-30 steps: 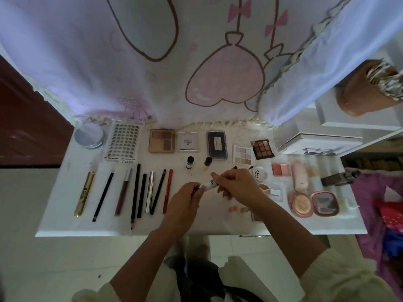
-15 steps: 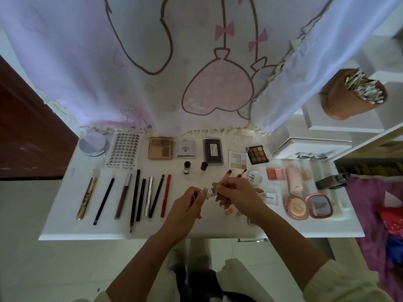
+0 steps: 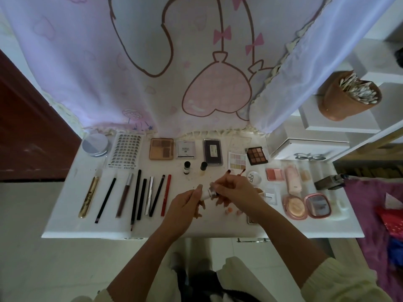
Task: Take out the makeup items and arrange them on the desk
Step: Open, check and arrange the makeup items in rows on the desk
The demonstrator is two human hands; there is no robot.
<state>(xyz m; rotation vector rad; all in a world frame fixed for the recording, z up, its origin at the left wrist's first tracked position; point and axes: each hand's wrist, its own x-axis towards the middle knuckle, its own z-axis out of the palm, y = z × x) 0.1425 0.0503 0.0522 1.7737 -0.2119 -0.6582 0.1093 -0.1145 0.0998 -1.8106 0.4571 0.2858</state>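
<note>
Over the middle of the white desk (image 3: 65, 223), both my hands hold one small white makeup tube (image 3: 208, 192). My left hand (image 3: 185, 205) grips its lower end and my right hand (image 3: 235, 190) grips its upper end. A row of pencils and liners (image 3: 139, 195) lies on the left, with a gold tube (image 3: 89, 196) at its far end. Eyeshadow palettes (image 3: 161, 148) line the back edge. Two small bottles (image 3: 187, 167) stand in the middle. Pink compacts (image 3: 305, 205) sit on the right.
A pink and white cartoon curtain (image 3: 196, 73) hangs behind the desk. A round tin (image 3: 95, 144) and a lash sheet (image 3: 125, 151) lie back left. White boxes (image 3: 305, 149) and a brown cup of cotton swabs (image 3: 349, 97) stand at the right. Purple cloth (image 3: 375, 210) lies beside the desk.
My view has tilted down and closer to the desk. Both hands stay on the small tube and have shifted slightly toward the front of the desk.
</note>
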